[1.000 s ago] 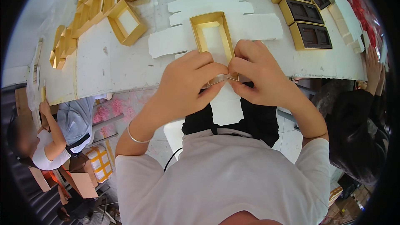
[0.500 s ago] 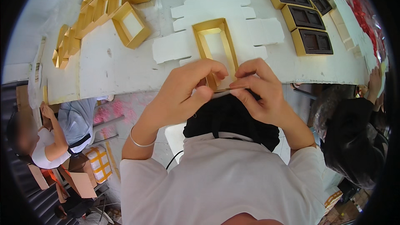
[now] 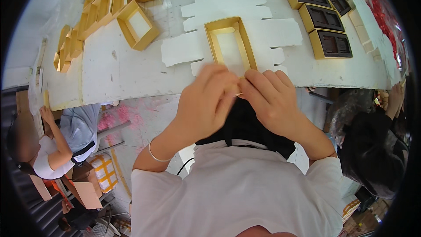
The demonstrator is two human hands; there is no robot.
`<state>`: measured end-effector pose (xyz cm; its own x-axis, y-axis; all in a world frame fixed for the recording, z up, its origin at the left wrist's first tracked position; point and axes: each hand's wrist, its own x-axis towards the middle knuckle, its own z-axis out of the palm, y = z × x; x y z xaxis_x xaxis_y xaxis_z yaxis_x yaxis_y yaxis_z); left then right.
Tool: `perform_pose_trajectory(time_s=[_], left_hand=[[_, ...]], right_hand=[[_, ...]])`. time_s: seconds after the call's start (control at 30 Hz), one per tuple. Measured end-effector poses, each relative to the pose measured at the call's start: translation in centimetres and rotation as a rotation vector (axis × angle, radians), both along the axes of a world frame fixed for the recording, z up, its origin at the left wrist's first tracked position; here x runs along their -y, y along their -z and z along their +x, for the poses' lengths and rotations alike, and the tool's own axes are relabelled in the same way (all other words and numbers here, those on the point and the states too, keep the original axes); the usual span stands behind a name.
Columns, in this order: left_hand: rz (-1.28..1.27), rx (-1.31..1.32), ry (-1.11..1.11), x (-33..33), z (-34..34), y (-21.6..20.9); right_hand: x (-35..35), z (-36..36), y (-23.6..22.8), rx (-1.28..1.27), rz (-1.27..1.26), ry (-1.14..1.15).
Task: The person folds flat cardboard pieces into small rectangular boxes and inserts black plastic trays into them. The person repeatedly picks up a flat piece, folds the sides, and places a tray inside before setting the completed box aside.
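A gold open-topped paper box [image 3: 212,39] with a pale floor lies in front of me on a white unfolded card blank [image 3: 182,49]. Both hands meet at its near end, by the table's front edge, and hide that end. My right hand [image 3: 271,94] is closed, thumb and index finger pinching the near wall of the gold box, a thin edge of which shows between the hands. Smeared by motion, my left hand [image 3: 207,101] is at the same end, and its fingertips cannot be made out. A band circles my left wrist.
Gold boxes [image 3: 105,8] stand in a row at the far left, with another gold box [image 3: 137,26] beside them. Gold boxes with dark inserts [image 3: 331,44] line the right. Red material [image 3: 377,13] lies at the far right edge. People work at left [image 3: 52,149] and right [image 3: 372,149].
My left hand has turned and moved slightly right, its fingers now blurred. My right fingers have drawn closer to the left hand. The gold box's far end has shifted a little.
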<state>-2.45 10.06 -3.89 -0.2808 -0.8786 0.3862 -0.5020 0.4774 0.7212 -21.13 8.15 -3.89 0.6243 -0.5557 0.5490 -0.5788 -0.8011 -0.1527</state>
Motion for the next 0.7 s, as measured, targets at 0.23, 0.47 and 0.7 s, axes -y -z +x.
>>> perform_pose_trajectory(time_s=[0.23, 0.47, 0.7], left_hand=[[0.089, 0.076, 0.079, 0.2, 0.0, -0.5], [0.340, 0.107, 0.187, 1.1, 0.4, -3.2], [0.173, -0.805, 0.792, 0.8, 2.9, -6.7]], right_hand=[[1.0, 0.2, -2.3, -0.208, 0.424, -0.082], [1.2, -0.6, -2.1, -0.047, 0.466, -0.146], [2.8, -6.6, -5.0, 0.107, 0.452, -0.027]])
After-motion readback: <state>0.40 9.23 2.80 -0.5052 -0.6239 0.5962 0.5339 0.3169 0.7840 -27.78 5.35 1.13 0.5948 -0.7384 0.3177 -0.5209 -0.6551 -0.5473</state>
